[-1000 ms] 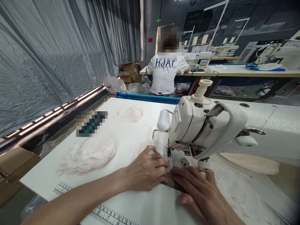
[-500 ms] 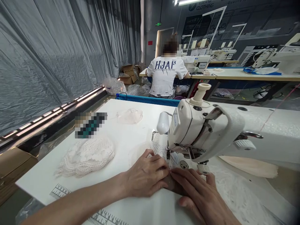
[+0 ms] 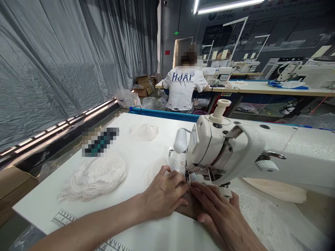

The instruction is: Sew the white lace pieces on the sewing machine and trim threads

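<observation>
A white sewing machine [image 3: 206, 146] stands in front of me, its needle and presser foot low over the table. White lace fabric [image 3: 176, 164] lies at the foot, partly covered by my fingers. My left hand [image 3: 164, 193] is left of the needle, its curled fingers pressing and gripping the lace. On the near right side, my right hand [image 3: 218, 209] has its fingers together, tips closed on the fabric edge by the foot, thumb apart. Both sets of fingertips nearly meet at the needle. The cloth under my palms is mostly hidden.
A pile of white lace pieces [image 3: 95, 177] lies on the left of the white table [image 3: 141, 160]. Farther back rests a sheer pale piece [image 3: 144, 132]. More lace [image 3: 267, 216] and beige cloth [image 3: 274, 190] lie right. A co-worker [image 3: 184, 85] sits ahead, facing away.
The camera view has tilted up slightly, showing more of the ceiling lights. Both hands stay on the lace at the needle, with only a small shift of the fingers.
</observation>
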### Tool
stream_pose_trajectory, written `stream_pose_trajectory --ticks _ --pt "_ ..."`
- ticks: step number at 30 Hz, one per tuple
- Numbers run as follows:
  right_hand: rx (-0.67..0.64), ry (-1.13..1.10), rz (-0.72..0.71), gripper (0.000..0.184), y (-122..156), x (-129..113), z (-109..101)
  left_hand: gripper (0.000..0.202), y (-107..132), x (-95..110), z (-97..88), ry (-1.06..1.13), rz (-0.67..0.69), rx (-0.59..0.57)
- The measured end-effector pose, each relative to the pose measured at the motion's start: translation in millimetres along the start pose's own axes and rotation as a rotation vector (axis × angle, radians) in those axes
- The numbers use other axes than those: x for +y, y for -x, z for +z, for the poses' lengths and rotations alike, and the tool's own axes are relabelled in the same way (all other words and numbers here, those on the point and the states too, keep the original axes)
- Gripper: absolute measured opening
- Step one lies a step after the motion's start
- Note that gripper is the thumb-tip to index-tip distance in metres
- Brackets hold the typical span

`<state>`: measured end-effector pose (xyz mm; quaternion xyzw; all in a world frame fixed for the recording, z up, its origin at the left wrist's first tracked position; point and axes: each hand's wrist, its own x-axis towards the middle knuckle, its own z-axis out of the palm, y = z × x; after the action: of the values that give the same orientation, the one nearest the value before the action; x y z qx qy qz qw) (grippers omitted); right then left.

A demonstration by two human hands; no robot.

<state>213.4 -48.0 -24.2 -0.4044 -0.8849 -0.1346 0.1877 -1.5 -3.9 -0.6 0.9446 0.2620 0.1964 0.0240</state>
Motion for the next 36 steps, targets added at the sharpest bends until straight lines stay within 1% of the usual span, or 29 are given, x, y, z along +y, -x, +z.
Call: stream_pose_trajectory --ticks 6,10,15,20,22,31,34,36 --pt "-0.012 -0.016 -0.035 0.048 5.5 0.1 -0.2 0.028 2.4 2.5 -3.4 -0.03 0.004 -0.022" --pt "-0.025 -0.053 -0.033 0.046 6.1 -2.4 -1.1 0.022 6.8 5.8 -5.3 -0.056 0.035 -0.029" --pt "0.003 -0.102 0.031 0.051 4.9 -7.5 -1.0 0.019 8.3 6.4 -4.2 -0.071 0.05 -0.019" --pt "0.003 -0.076 0.014 0.052 5.3 -6.4 0.6 0.023 5.3 1.6 -2.0 -0.088 0.021 0.006" --pt "0.005 -0.065 -0.007 0.051 6.0 -4.4 1.2 0.022 4.2 -0.5 -2.1 -0.097 0.0 0.001" --pt "-0.021 -0.023 -0.007 0.045 7.5 -2.0 1.8 0.024 0.0 -6.4 -7.9 -0.118 -0.046 -0.022" --pt "0.006 -0.02 0.005 0.037 6.0 -1.1 -1.1 0.022 3.3 -1.4 -8.5 -0.127 -0.05 -0.016" --pt "0.035 -0.029 0.05 0.032 5.1 -1.2 -4.5 0.025 12.4 10.8 -6.6 -0.121 -0.028 -0.006"
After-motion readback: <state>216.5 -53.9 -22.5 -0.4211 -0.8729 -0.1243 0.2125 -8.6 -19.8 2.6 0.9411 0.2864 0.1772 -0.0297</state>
